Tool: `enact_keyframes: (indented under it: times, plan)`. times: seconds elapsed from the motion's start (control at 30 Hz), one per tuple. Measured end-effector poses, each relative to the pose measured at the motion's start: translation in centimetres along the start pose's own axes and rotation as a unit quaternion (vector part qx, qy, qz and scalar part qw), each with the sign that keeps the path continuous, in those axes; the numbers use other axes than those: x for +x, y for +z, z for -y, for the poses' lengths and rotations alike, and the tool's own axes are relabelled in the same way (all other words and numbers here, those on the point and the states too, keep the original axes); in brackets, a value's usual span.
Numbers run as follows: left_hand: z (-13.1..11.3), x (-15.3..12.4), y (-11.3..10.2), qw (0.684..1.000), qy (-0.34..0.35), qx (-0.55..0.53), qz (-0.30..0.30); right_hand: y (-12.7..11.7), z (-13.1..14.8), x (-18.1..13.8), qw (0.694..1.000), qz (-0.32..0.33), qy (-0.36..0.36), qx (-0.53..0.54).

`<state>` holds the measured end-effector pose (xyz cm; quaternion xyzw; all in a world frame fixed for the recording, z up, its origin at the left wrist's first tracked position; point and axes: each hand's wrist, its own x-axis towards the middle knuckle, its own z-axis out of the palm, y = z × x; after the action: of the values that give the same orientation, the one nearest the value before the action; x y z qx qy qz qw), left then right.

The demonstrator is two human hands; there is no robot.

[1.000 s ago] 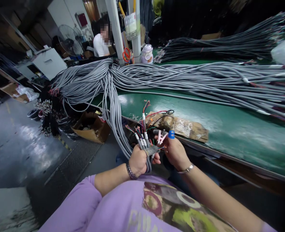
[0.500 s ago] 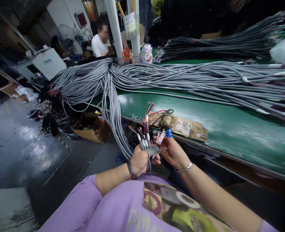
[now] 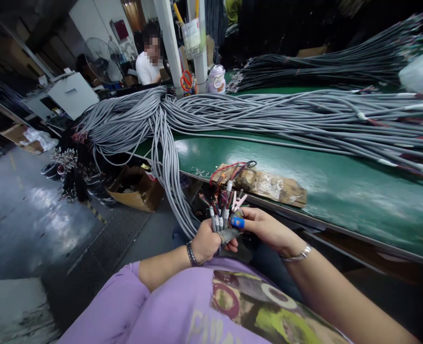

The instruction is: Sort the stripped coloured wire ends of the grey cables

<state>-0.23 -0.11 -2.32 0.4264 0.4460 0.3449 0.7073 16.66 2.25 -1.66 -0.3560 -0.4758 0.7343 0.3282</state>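
Note:
My left hand [image 3: 205,242] is closed around a bunch of grey cables [image 3: 214,223], its thumb wrapped in grey tape. White bands circle the cable ends, and thin coloured wires [image 3: 216,203] fan out above them. Beside those ends, my right hand [image 3: 259,228] pinches with a blue cover on the thumb. A pale pink clip [image 3: 238,200], like a clothespin, sticks up from its fingertips with its legs spread. The fingers partly hide the clip's lower end. From the held bunch, the cables run up and left to the pile on the bench.
Grey cables [image 3: 269,114] lie along the green bench [image 3: 340,191], with black cables [image 3: 322,69] behind. A worn wooden block [image 3: 279,188] with red and black wires sits at the front edge. A cardboard box [image 3: 136,191] stands on the floor. A person [image 3: 147,64] sits beyond the posts.
My right hand has turned, and its blue-covered thumb has come down and left against the cable ends. The pink clip now points upward. The left hand keeps its grip.

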Motion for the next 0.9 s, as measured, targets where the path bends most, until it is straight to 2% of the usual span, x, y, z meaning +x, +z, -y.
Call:
enact_keyframes:
  times: [0.1,0.2,0.3,0.4,0.5,0.6,0.9]
  plan:
    - [-0.2,0.0,-0.3,0.998,-0.039,0.035,0.046,0.5,0.3,-0.2,0.999,0.008,-0.016,-0.038]
    - [-0.5,-0.1,-0.4,0.998,-0.037,0.020,0.038,0.7,0.0,-0.2,0.998,-0.041,-0.030,-0.031]
    - [-0.9,-0.4,-0.3,0.999,-0.026,-0.043,0.011,0.3,-0.9,0.1,0.991,-0.114,-0.040,0.057]
    - [-1.5,-0.7,0.0,0.996,-0.027,-0.084,-0.004,-0.5,-1.6,0.6,0.967,-0.178,-0.041,0.178]
    - [-1.8,-0.8,0.3,0.994,-0.018,-0.105,-0.017,-1.0,-1.7,1.1,0.954,-0.166,-0.019,0.248]
    - [-2.1,-0.4,0.4,0.993,-0.019,-0.111,-0.021,-0.8,-1.3,1.8,0.957,-0.143,-0.010,0.250]
    - [-2.5,0.9,0.8,0.996,-0.034,-0.084,-0.016,-0.3,-1.6,3.3,0.951,-0.178,-0.064,0.246]
